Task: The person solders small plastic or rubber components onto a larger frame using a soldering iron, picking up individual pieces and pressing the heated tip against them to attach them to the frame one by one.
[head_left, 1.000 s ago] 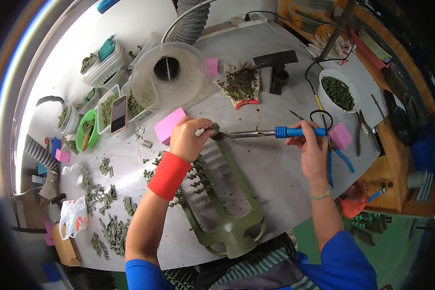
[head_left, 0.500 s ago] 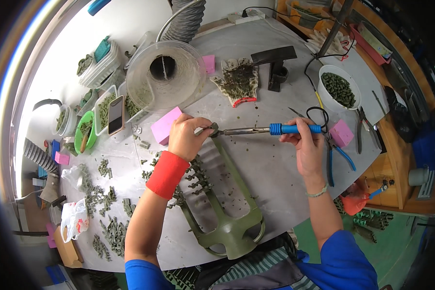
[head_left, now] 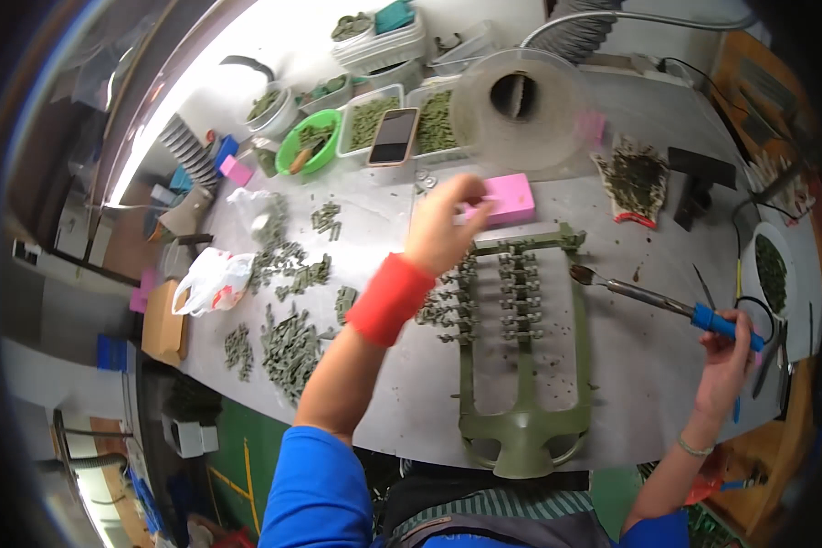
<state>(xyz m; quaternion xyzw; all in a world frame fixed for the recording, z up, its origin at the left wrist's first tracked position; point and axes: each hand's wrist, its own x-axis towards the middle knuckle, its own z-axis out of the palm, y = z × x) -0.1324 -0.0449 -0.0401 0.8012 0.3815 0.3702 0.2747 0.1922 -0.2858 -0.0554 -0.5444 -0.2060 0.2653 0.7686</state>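
R hand (head_left: pixel 729 358) fingers wrapped on soldering iron (head_left: pixel 653 300) blue grip (light, stiff; hot tip, hold grip only). L hand (head_left: pixel 440 233) above green frame (head_left: pixel 521 365), fingers curled, pinching unclear.

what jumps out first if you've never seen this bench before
The big olive-green plastic frame lying in the middle of the grey table, with small green parts clipped along its rails. The left hand, red wristband on its wrist, reaches over the frame's top toward a pink block. The right hand holds a blue-handled soldering iron at right.
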